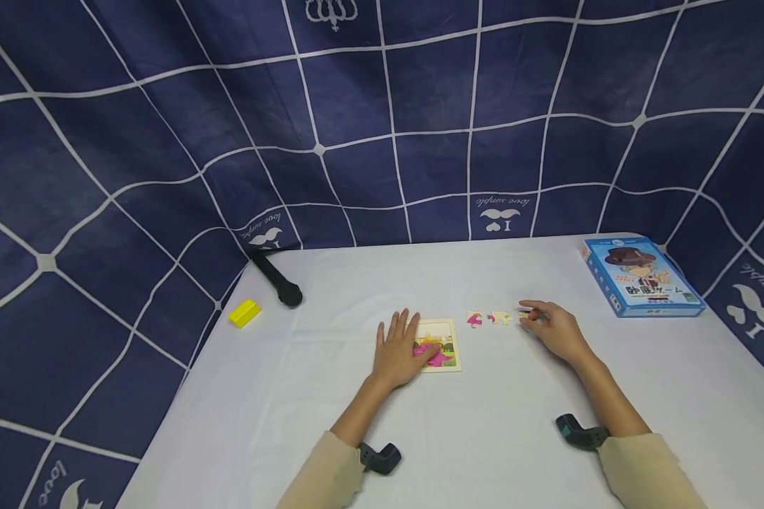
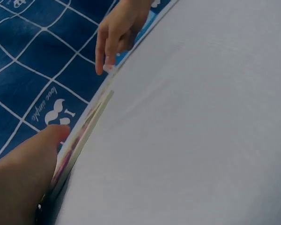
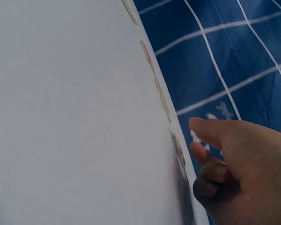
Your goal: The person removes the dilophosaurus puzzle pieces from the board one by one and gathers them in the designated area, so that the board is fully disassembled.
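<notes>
My left hand (image 1: 397,358) lies with its fingers spread over the left side of a small framed jigsaw puzzle (image 1: 448,364), which bears a pink and green picture. The thumb rests across the picture. To the right of the frame lie a pink-and-white puzzle piece (image 1: 474,320) and a pale-yellow one (image 1: 500,318). Beside them, my right hand (image 1: 555,332) hovers over another puzzle piece (image 1: 523,314), partly hidden by the fingers. In the right wrist view, thumb and index finger (image 3: 208,129) stand apart from that piece (image 3: 178,151), which lies on the table; the other fingers bend inward.
A blue game box (image 1: 643,276) lies at the back right of the white table (image 1: 484,438). Toward the left edge are a black microphone (image 1: 276,279) and a yellow block (image 1: 245,313). A dark blue curtain (image 1: 433,162) with white lines hangs behind.
</notes>
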`<move>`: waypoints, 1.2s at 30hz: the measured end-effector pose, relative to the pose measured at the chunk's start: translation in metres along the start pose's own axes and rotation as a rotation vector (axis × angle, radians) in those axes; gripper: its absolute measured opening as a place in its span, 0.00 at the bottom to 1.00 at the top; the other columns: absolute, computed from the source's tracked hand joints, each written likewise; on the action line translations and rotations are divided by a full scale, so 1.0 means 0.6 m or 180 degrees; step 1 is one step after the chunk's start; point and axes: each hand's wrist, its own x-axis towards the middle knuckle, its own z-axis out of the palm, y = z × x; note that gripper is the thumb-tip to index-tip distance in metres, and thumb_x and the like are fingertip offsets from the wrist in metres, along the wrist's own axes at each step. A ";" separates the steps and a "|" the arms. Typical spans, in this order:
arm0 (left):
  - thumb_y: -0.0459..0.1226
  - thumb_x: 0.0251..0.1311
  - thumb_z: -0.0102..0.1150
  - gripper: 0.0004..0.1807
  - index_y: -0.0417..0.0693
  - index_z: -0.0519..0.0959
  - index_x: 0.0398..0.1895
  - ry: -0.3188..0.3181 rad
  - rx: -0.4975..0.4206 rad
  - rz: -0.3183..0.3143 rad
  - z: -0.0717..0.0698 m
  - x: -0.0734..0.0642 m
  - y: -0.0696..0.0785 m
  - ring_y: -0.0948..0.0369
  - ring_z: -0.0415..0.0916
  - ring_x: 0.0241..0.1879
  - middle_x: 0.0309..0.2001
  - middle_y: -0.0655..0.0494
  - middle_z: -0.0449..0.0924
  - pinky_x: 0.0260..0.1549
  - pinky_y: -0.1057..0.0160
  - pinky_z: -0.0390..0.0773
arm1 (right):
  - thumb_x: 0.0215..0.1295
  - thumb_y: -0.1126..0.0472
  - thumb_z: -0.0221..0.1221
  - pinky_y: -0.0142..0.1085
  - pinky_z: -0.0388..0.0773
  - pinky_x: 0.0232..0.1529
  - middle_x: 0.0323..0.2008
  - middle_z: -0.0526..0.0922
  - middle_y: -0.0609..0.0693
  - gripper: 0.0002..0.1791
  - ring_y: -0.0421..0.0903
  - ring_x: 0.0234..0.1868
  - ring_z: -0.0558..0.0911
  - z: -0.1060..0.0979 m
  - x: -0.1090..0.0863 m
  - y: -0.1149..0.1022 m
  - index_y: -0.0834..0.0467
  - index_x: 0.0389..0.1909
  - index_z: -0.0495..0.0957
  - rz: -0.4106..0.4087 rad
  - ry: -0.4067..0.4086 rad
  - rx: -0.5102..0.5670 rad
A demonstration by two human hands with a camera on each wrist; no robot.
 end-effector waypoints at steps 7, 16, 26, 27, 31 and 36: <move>0.65 0.58 0.41 0.47 0.45 0.48 0.72 -0.0157 -0.0221 0.0200 -0.014 -0.009 -0.027 0.55 0.40 0.70 0.72 0.49 0.46 0.67 0.50 0.37 | 0.56 0.63 0.64 0.31 0.61 0.17 0.29 0.76 0.49 0.18 0.41 0.19 0.63 0.037 0.001 -0.058 0.60 0.49 0.78 -0.0318 -0.0102 0.0263; 0.56 0.60 0.47 0.43 0.42 0.48 0.72 -0.0138 -0.0538 0.0489 -0.030 -0.021 -0.065 0.60 0.43 0.70 0.71 0.51 0.49 0.67 0.58 0.41 | 0.56 0.60 0.65 0.31 0.65 0.24 0.31 0.76 0.44 0.20 0.42 0.26 0.67 0.094 0.001 -0.134 0.57 0.50 0.79 -0.0686 -0.0596 0.0612; 0.55 0.63 0.45 0.40 0.43 0.50 0.71 -0.0108 -0.0422 0.0690 -0.024 -0.025 -0.075 0.60 0.44 0.70 0.71 0.52 0.50 0.67 0.61 0.42 | 0.56 0.58 0.64 0.30 0.70 0.27 0.28 0.75 0.42 0.22 0.38 0.25 0.69 0.161 0.005 -0.186 0.61 0.51 0.77 -0.0912 -0.1049 0.0684; 0.55 0.63 0.44 0.40 0.43 0.50 0.71 -0.0100 -0.0398 0.0701 -0.023 -0.025 -0.075 0.60 0.44 0.70 0.71 0.52 0.49 0.67 0.61 0.42 | 0.56 0.57 0.64 0.30 0.70 0.29 0.28 0.75 0.42 0.22 0.38 0.26 0.69 0.165 0.005 -0.188 0.62 0.51 0.77 -0.0922 -0.1052 0.0648; 0.55 0.63 0.43 0.40 0.43 0.50 0.71 -0.0103 -0.0364 0.0696 -0.021 -0.026 -0.076 0.61 0.43 0.70 0.71 0.53 0.49 0.67 0.62 0.41 | 0.55 0.57 0.66 0.31 0.71 0.31 0.29 0.75 0.43 0.21 0.39 0.28 0.70 0.177 0.003 -0.193 0.62 0.48 0.79 -0.0885 -0.1025 0.0424; 0.55 0.63 0.44 0.40 0.43 0.50 0.71 -0.0114 -0.0326 0.0692 -0.022 -0.026 -0.076 0.61 0.43 0.70 0.71 0.53 0.49 0.67 0.63 0.40 | 0.53 0.58 0.67 0.32 0.71 0.32 0.32 0.76 0.44 0.17 0.40 0.30 0.71 0.182 0.001 -0.195 0.59 0.44 0.81 -0.0900 -0.0972 0.0215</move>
